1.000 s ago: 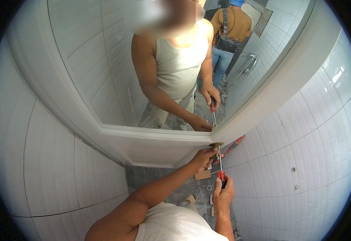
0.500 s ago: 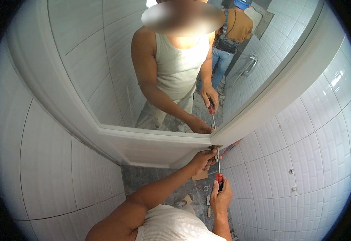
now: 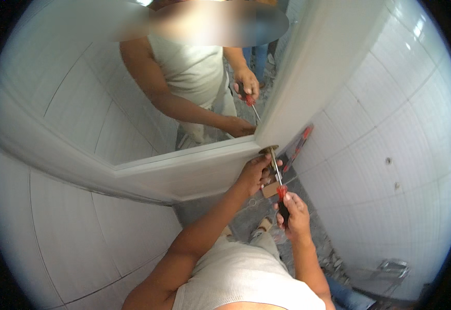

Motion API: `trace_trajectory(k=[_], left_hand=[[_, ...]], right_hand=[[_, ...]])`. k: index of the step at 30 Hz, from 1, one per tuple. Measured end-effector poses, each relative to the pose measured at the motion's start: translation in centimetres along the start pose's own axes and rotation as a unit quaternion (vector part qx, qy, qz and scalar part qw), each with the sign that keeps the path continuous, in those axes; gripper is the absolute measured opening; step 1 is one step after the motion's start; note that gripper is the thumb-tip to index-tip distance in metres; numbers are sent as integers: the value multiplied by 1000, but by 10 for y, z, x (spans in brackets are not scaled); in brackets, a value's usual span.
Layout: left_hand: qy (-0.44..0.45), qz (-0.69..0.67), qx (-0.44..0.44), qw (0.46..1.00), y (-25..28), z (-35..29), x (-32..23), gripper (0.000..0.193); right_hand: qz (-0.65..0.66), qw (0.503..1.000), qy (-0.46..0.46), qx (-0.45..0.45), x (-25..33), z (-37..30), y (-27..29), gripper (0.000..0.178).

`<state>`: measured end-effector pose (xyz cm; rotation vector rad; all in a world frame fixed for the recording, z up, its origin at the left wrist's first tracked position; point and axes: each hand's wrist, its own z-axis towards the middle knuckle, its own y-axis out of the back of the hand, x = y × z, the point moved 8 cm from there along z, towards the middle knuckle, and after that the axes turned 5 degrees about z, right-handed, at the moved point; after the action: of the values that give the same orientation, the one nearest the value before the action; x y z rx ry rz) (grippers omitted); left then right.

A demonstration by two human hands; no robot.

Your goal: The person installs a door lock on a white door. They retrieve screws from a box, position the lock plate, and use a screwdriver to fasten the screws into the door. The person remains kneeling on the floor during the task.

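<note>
My right hand point(image 3: 293, 216) grips a screwdriver point(image 3: 278, 187) with a red and black handle, its metal shaft pointing up at the lower corner of a white mirror cabinet door point(image 3: 194, 165). The tip meets a small brass fitting point(image 3: 267, 150) under that corner. My left hand point(image 3: 256, 173) rests against the door's lower edge beside the shaft, fingers curled around it near the tip. The mirror point(image 3: 148, 88) reflects my arms, both hands and the screwdriver.
White tiled walls point(image 3: 385, 155) close in on the left and right. A long red-handled tool point(image 3: 297, 147) lies on the grey floor point(image 3: 246, 217) below, with scraps and debris. A metal fitting point(image 3: 390, 266) sits low on the right wall.
The view has swung closer to the door corner. My hands and the screwdriver stay at the same corner, right hand still on the handle.
</note>
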<state>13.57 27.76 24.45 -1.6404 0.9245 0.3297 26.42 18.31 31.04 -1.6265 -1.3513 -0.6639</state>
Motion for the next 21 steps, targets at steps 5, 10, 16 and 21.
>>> trace_trajectory(k=[5,10,16,21], left_hand=[[2,9,-10,1000,-5,-7,-10,21],[22,33,-39,998,-9,-12,-15,24],[39,44,-42,997,3,-4,-12,29],[33,82,-82,993,3,-8,-18,32]], right_hand=[[156,985,-54,59,-7,-1,-4,32],[309,935,-115,129,-16,1,-8,27],[153,982,-43,100,-7,-4,0,34],[55,996,37,54,-7,-17,29,35]])
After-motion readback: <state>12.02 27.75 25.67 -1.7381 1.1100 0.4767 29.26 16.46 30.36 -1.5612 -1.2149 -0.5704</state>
